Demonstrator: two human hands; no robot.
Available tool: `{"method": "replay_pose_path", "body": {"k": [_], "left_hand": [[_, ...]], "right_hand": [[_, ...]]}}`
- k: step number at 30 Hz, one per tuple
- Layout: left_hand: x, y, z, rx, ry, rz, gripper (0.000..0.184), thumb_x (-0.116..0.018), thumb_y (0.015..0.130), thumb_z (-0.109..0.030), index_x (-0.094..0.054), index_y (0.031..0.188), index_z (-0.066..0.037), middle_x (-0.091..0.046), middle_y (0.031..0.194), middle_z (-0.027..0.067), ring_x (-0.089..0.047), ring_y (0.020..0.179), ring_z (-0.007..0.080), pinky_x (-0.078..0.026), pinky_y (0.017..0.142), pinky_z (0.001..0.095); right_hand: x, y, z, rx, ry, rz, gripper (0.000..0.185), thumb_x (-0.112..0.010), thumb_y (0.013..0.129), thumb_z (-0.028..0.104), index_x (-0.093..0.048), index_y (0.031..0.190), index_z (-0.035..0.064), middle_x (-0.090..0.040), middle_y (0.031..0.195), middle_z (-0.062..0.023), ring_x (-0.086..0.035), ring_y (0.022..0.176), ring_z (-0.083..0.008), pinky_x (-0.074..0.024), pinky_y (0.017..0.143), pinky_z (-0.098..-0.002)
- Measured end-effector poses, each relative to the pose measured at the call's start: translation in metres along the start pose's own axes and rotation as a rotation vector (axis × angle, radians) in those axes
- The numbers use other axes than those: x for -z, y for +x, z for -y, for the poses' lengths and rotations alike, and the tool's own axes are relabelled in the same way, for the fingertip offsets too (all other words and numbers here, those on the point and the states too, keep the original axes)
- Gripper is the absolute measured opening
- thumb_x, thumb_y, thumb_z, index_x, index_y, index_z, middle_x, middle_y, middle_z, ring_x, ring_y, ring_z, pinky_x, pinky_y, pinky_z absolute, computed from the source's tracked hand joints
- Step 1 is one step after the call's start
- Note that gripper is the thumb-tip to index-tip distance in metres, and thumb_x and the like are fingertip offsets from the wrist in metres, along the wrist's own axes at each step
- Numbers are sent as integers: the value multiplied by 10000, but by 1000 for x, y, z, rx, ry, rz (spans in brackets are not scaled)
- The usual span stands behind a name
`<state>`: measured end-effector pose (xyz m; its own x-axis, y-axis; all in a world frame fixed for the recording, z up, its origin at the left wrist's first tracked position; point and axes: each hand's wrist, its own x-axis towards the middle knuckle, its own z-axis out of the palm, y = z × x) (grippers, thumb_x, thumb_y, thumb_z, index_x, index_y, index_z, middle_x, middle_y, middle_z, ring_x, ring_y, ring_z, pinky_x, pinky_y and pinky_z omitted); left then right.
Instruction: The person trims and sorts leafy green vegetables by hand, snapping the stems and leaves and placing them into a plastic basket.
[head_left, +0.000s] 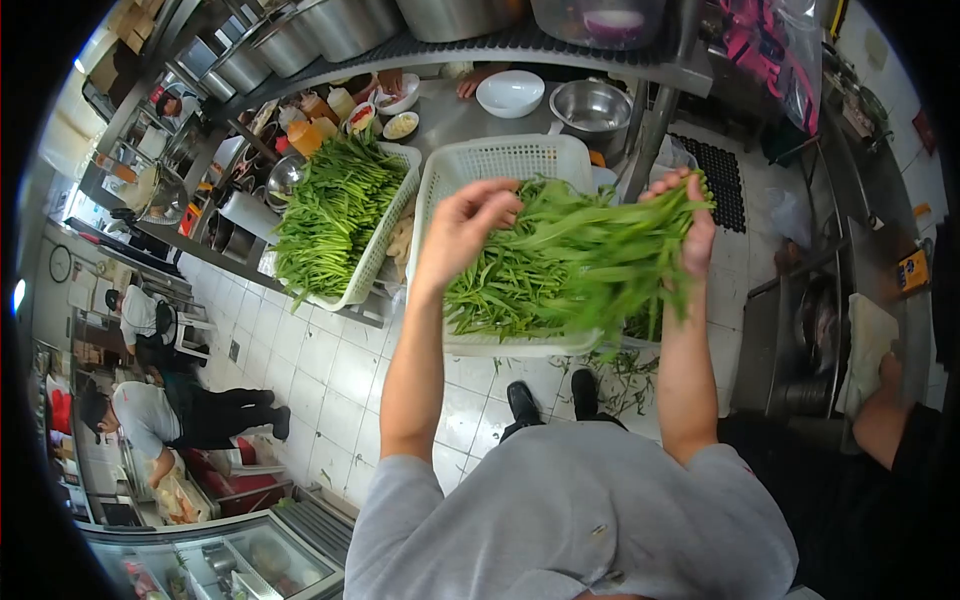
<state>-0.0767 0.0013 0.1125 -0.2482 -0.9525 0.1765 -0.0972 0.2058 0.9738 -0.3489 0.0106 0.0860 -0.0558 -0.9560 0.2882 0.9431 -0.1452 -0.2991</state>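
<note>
My right hand (692, 225) is closed around the stem ends of a bunch of long leafy greens (620, 235) that looks like water spinach. The leaves trail left over the white plastic basket (500, 150) and are blurred by motion. My left hand (468, 222) is raised over the basket's left side, fingers loosely curled and the thumb a little apart, with nothing visible in it. More cut greens (510, 300) lie in the basket below. To the left, a second white basket (385, 230) holds a heap of greens (335, 215) with stems laid side by side.
A white bowl (510, 93) and a steel bowl (591, 108) stand on the counter behind, under a shelf (480, 50) of pots. Leaf scraps (630, 380) litter the tiled floor. Co-workers (190, 415) stand at left; another person's arm (880, 430) shows at right.
</note>
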Motion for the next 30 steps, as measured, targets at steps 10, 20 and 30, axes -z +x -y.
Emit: {"method": "replay_pose_path", "body": {"k": [10,20,30], "left_hand": [[-6,-17,73,97,513,267,194,-680,882,-108,-709,1046,-8,-732,972,123,-698,895,198,-541,826,307],[-21,-11,130,3,1145,496,158,-617,829,-119,-680,974,-110,-636,1006,78,-588,1054,301,-479,898,457],[-5,-8,91,-145,843,241,173,-665,827,-128,-683,989,-69,-648,1010,114,-605,1013,318,-473,888,438]], "right_hand": [[72,-27,10,-75,-290,-293,224,-635,946,212,-614,995,-5,-681,930,-117,-685,871,-230,-563,773,-365],[76,-56,52,99,-450,-455,193,-611,946,111,-568,1100,3,-657,883,-119,-668,879,-224,-534,801,-335],[37,-60,69,146,-812,-289,173,-644,892,57,-620,1050,-12,-611,823,-69,-601,742,-154,-499,727,-307]]}}
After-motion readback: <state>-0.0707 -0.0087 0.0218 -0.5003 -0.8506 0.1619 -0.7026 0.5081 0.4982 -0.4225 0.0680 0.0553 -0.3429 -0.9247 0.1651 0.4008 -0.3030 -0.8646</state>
